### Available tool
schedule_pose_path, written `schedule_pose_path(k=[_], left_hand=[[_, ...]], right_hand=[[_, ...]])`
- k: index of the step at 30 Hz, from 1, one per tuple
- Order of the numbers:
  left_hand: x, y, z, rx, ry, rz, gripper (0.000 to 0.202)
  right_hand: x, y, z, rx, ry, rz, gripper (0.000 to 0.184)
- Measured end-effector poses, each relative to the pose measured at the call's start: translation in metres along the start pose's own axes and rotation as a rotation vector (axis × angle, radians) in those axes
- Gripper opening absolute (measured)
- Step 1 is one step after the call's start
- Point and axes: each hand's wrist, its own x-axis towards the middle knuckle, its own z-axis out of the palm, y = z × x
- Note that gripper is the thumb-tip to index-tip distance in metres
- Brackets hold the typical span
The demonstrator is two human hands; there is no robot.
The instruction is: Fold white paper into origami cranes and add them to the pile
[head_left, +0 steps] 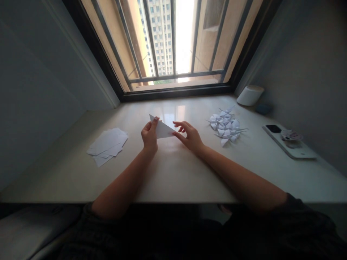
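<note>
A white sheet of paper [165,130], folded into a triangle, is held up above the middle of the table. My left hand [149,134] grips its left side, thumb in front and the other fingers curled behind. At the paper's right corner is my right hand [189,136], its thumb tip touching or very near the edge while the other fingers stay spread apart. To the left lies a loose stack of flat white paper sheets [108,143]. On the right is a heap of small folded paper pieces [225,126], several with thin pointed ends.
The pale table [173,180] runs back to a barred window [173,86]. At the back right stand a white cylindrical object [249,95] and a small dark object [263,109]. A white phone [298,151] with a ring-like attachment lies at the right edge.
</note>
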Motion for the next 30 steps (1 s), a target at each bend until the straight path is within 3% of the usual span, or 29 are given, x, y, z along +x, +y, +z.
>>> schedule_pose_path(k=[2,4,7,10,14,19,24,30], left_hand=[[-0.003,-0.002,0.000,0.003,-0.045,-0.043,0.036],[-0.005,-0.003,0.001,0.002,-0.094,-0.089,0.037],[-0.008,-0.004,0.001,0.005,-0.168,-0.160,0.037],[-0.009,-0.005,0.001,0.005,-0.206,-0.221,0.036],[-0.008,-0.006,0.000,0.002,-0.186,-0.234,0.034],[-0.008,-0.007,0.000,0.020,-0.207,-0.243,0.031],[-0.008,-0.008,0.000,0.058,-0.217,-0.264,0.033],[-0.003,-0.013,-0.002,0.034,-0.171,-0.266,0.023]], right_hand=[[-0.001,-0.003,0.000,-0.054,-0.040,-0.105,0.049],[-0.002,-0.005,0.001,-0.111,-0.077,-0.167,0.046],[-0.003,-0.005,0.002,-0.136,-0.101,-0.152,0.032],[-0.002,-0.004,-0.001,-0.127,-0.104,-0.094,0.033],[0.000,-0.004,-0.003,-0.125,-0.106,-0.092,0.051],[-0.001,-0.003,-0.002,-0.116,-0.105,-0.047,0.036],[-0.002,0.002,0.000,-0.138,-0.120,-0.035,0.052],[-0.002,0.003,0.001,-0.135,-0.130,-0.017,0.044]])
